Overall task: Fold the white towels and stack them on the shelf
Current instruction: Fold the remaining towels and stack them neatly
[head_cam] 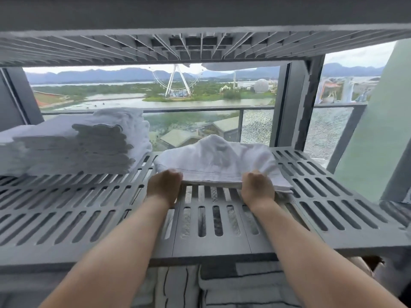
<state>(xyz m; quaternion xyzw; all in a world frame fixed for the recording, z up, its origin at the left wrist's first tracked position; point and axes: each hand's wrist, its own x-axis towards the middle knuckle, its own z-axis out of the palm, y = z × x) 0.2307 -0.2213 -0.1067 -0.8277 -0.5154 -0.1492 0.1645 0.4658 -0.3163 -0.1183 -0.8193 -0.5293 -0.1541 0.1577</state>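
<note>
- The fingers of the left hand [165, 187] are curled forward onto the near left end of a crumpled white terry towel [213, 160]. Their tips are hidden by the cloth and the back of the hand.
- The fingers of the right hand [258, 188] are curled the same way and grip the towel's near hem towards its right end. A fold of cloth sticks out past the knuckles on the right.
- Both bare forearms reach in from the lower edge of the view, well apart, with the towel's straight stitched hem stretched between the hands.
- The towel lies on the middle of a grey slotted plastic shelf [66, 210]. Its near edge is flat and its far part is humped up.
- A tall stack of folded white towels [73, 145] stands on the same shelf at the back left, apart from the held towel.
- The ribbed underside of another grey shelf [200, 47] runs overhead.
- Below the shelf's front lip lie pale cloths with dark stripes [233, 283].
- Behind the rack a window shows a balcony railing [200, 109], water, a white Ferris wheel [175, 82] and distant hills.
</note>
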